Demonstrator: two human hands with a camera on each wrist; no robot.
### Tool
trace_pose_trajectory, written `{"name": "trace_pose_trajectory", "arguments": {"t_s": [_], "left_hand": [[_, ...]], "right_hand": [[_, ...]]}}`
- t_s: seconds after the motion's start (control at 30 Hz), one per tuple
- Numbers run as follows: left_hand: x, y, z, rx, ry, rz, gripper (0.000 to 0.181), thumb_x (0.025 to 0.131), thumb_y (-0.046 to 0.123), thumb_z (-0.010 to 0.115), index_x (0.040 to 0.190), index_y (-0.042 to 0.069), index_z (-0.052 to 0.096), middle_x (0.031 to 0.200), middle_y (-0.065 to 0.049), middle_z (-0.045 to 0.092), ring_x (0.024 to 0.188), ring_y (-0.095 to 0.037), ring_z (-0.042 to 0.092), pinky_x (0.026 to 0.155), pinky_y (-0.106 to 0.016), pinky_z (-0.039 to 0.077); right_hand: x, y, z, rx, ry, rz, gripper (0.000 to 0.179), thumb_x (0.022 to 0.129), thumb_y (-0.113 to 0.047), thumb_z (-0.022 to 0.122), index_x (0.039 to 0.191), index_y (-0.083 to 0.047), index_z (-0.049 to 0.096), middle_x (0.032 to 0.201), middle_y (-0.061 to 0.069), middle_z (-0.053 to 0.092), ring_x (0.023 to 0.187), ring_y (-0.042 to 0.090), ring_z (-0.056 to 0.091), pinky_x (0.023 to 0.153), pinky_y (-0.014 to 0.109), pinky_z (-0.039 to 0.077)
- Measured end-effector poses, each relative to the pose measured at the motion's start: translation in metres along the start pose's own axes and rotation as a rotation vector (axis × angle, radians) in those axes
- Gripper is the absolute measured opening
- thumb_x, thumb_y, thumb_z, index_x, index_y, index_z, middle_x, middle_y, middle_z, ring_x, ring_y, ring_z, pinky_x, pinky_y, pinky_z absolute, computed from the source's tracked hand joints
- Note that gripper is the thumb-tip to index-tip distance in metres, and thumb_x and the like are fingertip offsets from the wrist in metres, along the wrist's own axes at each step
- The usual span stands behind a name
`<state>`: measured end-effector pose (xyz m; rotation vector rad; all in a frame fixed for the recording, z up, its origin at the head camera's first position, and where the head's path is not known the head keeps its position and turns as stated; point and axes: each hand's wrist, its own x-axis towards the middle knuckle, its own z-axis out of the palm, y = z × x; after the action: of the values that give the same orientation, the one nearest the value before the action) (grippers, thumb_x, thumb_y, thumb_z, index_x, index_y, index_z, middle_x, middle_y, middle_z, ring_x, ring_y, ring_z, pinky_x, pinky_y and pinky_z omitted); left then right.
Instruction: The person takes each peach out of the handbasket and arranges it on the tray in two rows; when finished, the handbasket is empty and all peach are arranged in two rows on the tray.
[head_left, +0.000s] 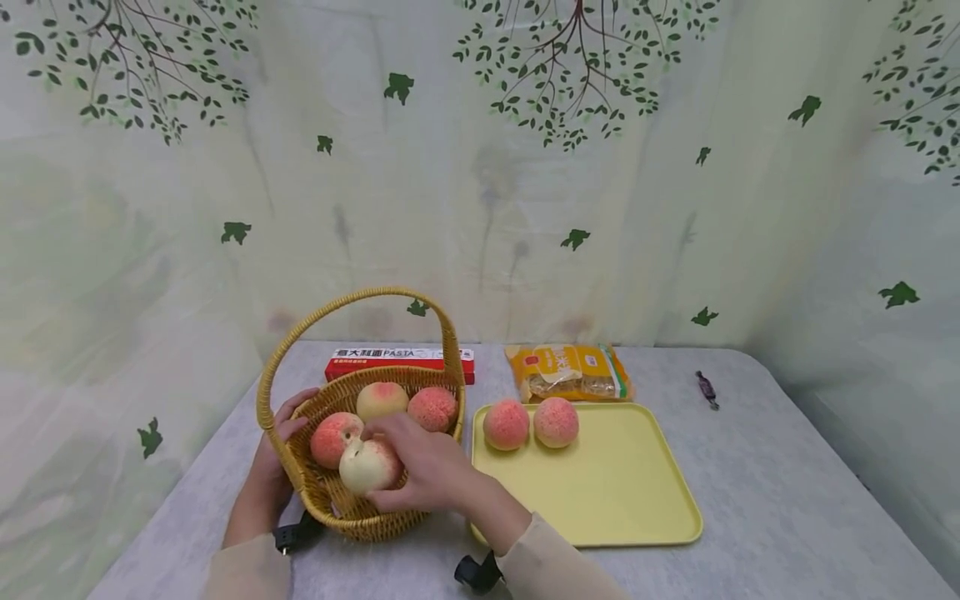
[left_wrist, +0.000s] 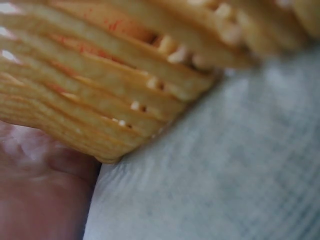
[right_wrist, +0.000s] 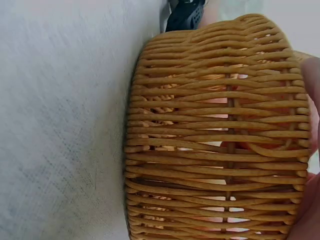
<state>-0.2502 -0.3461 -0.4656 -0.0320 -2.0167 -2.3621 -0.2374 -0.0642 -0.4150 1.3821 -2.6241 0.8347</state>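
My right hand [head_left: 427, 462] reaches over the near right rim of a wicker basket [head_left: 375, 527] and grips a pale peach [head_left: 367, 468] between fingers and thumb, inside the basket. Three more peaches lie behind and beside it: a reddish peach [head_left: 330, 442], a yellowish peach [head_left: 382, 400] and a pink peach [head_left: 432, 408]. At the basket's left side, my left hand [head_left: 279, 442] holds the rim by the handle's base, its palm [left_wrist: 45, 185] up against the weave. The right wrist view shows mostly the basket's woven wall [right_wrist: 220, 130].
A yellow tray [head_left: 600, 500] lies right of the basket, with two pink peaches [head_left: 531, 423] at its back left. Behind stand a red pasta box [head_left: 360, 363] and an orange food packet [head_left: 570, 373]. A small dark wrapped item [head_left: 707, 390] lies far right. The basket's handle [head_left: 360, 296] arches overhead.
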Motion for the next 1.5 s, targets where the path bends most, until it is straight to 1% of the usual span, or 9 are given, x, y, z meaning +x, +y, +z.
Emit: {"name": "trace_pose_trajectory", "arguments": {"t_s": [0.27, 0.43, 0.6, 0.8, 0.9, 1.0, 1.1, 1.33, 1.5], "left_hand": [[0.0, -0.002, -0.002, -0.003, 0.0, -0.006, 0.042, 0.106, 0.021, 0.04, 0.148, 0.022, 0.038, 0.125, 0.013, 0.058, 0.113, -0.002, 0.058, 0.091, -0.018, 0.048], [0.0, -0.001, -0.001, 0.025, 0.014, -0.017, 0.044, 0.106, 0.023, 0.041, 0.15, 0.022, 0.036, 0.126, 0.014, 0.056, 0.115, -0.002, 0.056, 0.092, -0.017, 0.047], [0.0, 0.0, 0.0, 0.013, 0.006, -0.016, 0.044, 0.106, 0.023, 0.041, 0.149, 0.022, 0.036, 0.126, 0.013, 0.056, 0.115, -0.003, 0.056, 0.092, -0.017, 0.047], [0.003, 0.0, 0.0, 0.029, 0.003, -0.024, 0.047, 0.106, 0.024, 0.041, 0.152, 0.021, 0.033, 0.129, 0.012, 0.054, 0.118, -0.004, 0.054, 0.093, -0.016, 0.046], [0.004, -0.001, -0.001, 0.026, 0.003, -0.035, 0.048, 0.106, 0.024, 0.041, 0.153, 0.021, 0.032, 0.13, 0.012, 0.053, 0.119, -0.004, 0.054, 0.093, -0.016, 0.046], [0.005, -0.001, -0.001, 0.029, 0.009, -0.046, 0.048, 0.106, 0.025, 0.041, 0.153, 0.022, 0.032, 0.13, 0.012, 0.053, 0.119, -0.004, 0.054, 0.092, -0.016, 0.047], [0.004, 0.0, -0.001, 0.039, 0.015, -0.054, 0.047, 0.106, 0.025, 0.041, 0.152, 0.024, 0.033, 0.131, 0.013, 0.052, 0.119, -0.003, 0.053, 0.092, -0.016, 0.046], [0.002, 0.001, -0.003, 0.032, 0.03, -0.07, 0.046, 0.105, 0.026, 0.043, 0.151, 0.026, 0.034, 0.131, 0.014, 0.052, 0.118, -0.002, 0.054, 0.092, -0.015, 0.047], [0.004, 0.0, -0.002, 0.018, 0.025, -0.073, 0.046, 0.105, 0.026, 0.044, 0.15, 0.027, 0.034, 0.13, 0.015, 0.054, 0.118, -0.002, 0.054, 0.092, -0.015, 0.047]], "right_hand": [[-0.014, -0.001, -0.007, 0.264, 0.078, 0.015, 0.066, 0.084, -0.044, 0.075, 0.14, -0.034, 0.041, 0.132, -0.006, 0.05, 0.105, 0.004, 0.055, 0.087, 0.021, 0.049], [-0.023, -0.002, -0.015, 0.369, 0.104, 0.038, 0.067, 0.083, -0.04, 0.077, 0.139, -0.035, 0.04, 0.133, -0.004, 0.05, 0.103, 0.004, 0.055, 0.081, 0.021, 0.051], [-0.03, -0.004, -0.023, 0.458, 0.132, 0.059, 0.068, 0.083, -0.034, 0.079, 0.139, -0.034, 0.041, 0.134, 0.002, 0.05, 0.097, 0.005, 0.056, 0.072, 0.025, 0.057], [-0.036, 0.001, -0.031, 0.493, 0.16, 0.04, 0.067, 0.083, -0.029, 0.08, 0.137, -0.031, 0.04, 0.134, 0.004, 0.048, 0.098, 0.007, 0.058, 0.071, 0.023, 0.056], [-0.038, 0.004, -0.035, 0.52, 0.172, 0.031, 0.068, 0.082, -0.026, 0.08, 0.136, -0.032, 0.039, 0.135, 0.0, 0.047, 0.101, 0.01, 0.058, 0.071, 0.025, 0.057], [-0.041, 0.008, -0.039, 0.557, 0.178, 0.047, 0.071, 0.082, -0.024, 0.081, 0.138, -0.034, 0.039, 0.136, -0.006, 0.048, 0.101, 0.011, 0.058, 0.07, 0.027, 0.057], [-0.045, 0.012, -0.041, 0.577, 0.181, 0.067, 0.072, 0.082, -0.022, 0.08, 0.14, -0.033, 0.038, 0.135, -0.007, 0.049, 0.1, 0.012, 0.057, 0.07, 0.03, 0.058], [-0.05, 0.02, -0.046, 0.567, 0.177, 0.122, 0.071, 0.083, -0.026, 0.08, 0.14, -0.037, 0.038, 0.13, -0.006, 0.054, 0.096, 0.013, 0.059, 0.071, 0.033, 0.057], [-0.053, 0.024, -0.049, 0.542, 0.185, 0.122, 0.07, 0.082, -0.026, 0.08, 0.139, -0.038, 0.04, 0.129, -0.007, 0.055, 0.099, 0.014, 0.058, 0.071, 0.033, 0.058]]}}
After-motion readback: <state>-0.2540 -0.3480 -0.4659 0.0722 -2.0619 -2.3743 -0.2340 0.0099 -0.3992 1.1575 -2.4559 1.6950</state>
